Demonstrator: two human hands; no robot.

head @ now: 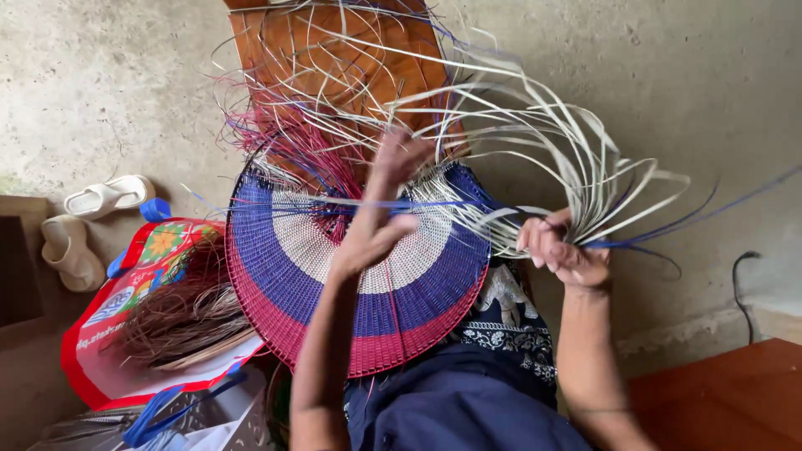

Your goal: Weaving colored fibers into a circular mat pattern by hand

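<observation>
On your lap, woven disc is mostly done, rim unwoven: left hand fingers open on it, right hand gripping loose strips.

Hidden and cut-off parts

The left hand is motion-blurred and covers the woven disc's centre; the wooden chair runs off the top edge; the bag's fibre bundle is too tangled to tell strands apart.
</observation>
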